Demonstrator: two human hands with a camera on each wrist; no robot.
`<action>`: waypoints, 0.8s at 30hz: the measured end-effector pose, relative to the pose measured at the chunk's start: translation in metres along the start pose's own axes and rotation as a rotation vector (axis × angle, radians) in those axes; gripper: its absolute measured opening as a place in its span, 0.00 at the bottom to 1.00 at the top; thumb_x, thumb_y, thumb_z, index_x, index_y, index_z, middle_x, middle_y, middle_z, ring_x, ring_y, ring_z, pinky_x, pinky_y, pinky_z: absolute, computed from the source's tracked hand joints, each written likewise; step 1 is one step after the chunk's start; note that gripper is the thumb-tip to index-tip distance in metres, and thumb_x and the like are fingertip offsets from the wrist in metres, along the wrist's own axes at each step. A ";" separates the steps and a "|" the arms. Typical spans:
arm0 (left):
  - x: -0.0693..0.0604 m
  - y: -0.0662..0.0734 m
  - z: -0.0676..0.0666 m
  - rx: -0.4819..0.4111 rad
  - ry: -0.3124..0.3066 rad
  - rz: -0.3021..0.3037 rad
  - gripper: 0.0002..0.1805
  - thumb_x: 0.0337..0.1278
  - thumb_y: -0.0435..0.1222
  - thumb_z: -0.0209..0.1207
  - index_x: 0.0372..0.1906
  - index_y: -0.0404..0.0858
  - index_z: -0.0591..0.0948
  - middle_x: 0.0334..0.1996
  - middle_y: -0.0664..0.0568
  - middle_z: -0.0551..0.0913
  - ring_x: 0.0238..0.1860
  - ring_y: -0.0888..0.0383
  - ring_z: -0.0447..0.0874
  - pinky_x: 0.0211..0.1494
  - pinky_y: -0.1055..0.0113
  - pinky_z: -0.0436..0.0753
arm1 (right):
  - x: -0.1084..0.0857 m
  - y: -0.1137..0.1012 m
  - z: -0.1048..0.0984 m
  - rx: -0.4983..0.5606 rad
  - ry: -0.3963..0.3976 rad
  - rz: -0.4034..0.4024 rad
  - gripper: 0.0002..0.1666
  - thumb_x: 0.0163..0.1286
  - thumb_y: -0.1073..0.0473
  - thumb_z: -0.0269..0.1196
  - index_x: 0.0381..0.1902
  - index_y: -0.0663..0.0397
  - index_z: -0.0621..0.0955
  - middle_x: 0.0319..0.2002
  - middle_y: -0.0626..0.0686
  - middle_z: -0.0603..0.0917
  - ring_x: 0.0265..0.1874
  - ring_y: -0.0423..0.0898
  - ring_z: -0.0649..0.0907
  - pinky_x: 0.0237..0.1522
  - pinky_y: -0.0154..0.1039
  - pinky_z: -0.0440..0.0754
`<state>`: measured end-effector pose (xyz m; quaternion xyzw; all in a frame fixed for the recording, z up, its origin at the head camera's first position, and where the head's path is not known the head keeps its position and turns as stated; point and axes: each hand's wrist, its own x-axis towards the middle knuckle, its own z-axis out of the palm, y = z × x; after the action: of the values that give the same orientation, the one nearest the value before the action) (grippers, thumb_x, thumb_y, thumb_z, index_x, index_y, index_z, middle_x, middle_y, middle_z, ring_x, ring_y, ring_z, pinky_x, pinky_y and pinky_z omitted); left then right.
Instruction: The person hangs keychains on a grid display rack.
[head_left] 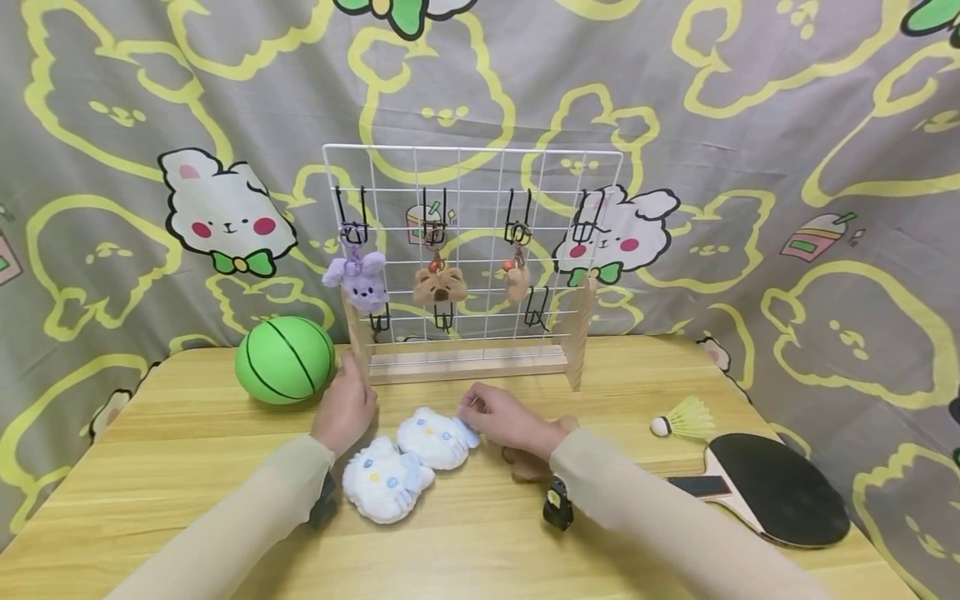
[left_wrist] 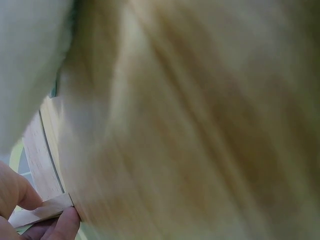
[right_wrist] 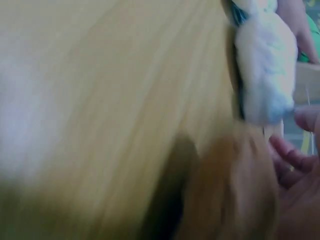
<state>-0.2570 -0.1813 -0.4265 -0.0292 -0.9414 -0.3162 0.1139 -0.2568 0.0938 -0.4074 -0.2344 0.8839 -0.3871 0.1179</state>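
My left hand (head_left: 347, 407) pinches the wooden foot (left_wrist: 47, 209) of the display rack between thumb and fingers, at the rack's left side. My right hand (head_left: 510, 419) hovers by the blue bow of a white cat-face plush (head_left: 433, 439), its fingers loosely bent with nothing between them. In the right wrist view its thumb comes close to that plush; whether they touch I cannot tell. A second white cat-face plush (head_left: 384, 481) lies against the first, nearer me. Partly hidden under the right wrist is a brown plush (head_left: 531, 462).
The rack's wooden base (head_left: 468, 363) carries a white wire grid with black hooks. From it hang a purple plush (head_left: 363, 283), a brown bear plush (head_left: 440, 287) and a tan plush (head_left: 517, 282). A green ball (head_left: 285, 360) sits left; a shuttlecock (head_left: 684, 419) and a paddle (head_left: 780, 492) lie right.
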 end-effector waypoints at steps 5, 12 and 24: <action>0.000 -0.001 0.001 -0.005 0.004 0.002 0.31 0.67 0.24 0.51 0.70 0.23 0.54 0.45 0.25 0.80 0.34 0.37 0.88 0.33 0.51 0.90 | 0.008 -0.008 0.012 -0.061 -0.041 0.001 0.14 0.79 0.55 0.57 0.51 0.57 0.83 0.43 0.56 0.87 0.40 0.45 0.83 0.43 0.39 0.86; 0.000 -0.001 0.001 0.001 0.008 0.004 0.30 0.66 0.24 0.50 0.69 0.23 0.55 0.46 0.25 0.80 0.33 0.37 0.88 0.33 0.50 0.90 | 0.013 -0.010 0.014 -0.037 -0.171 -0.042 0.16 0.75 0.63 0.57 0.55 0.59 0.84 0.54 0.59 0.88 0.52 0.50 0.84 0.59 0.47 0.86; -0.001 -0.002 0.003 -0.006 0.023 0.021 0.30 0.65 0.24 0.50 0.69 0.23 0.55 0.44 0.26 0.80 0.30 0.39 0.87 0.29 0.54 0.89 | 0.014 -0.003 -0.003 -0.036 -0.390 -0.051 0.18 0.64 0.71 0.65 0.52 0.59 0.83 0.46 0.54 0.86 0.47 0.42 0.82 0.56 0.34 0.82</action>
<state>-0.2573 -0.1814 -0.4300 -0.0356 -0.9386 -0.3184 0.1279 -0.2688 0.0871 -0.4034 -0.3292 0.8449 -0.3211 0.2730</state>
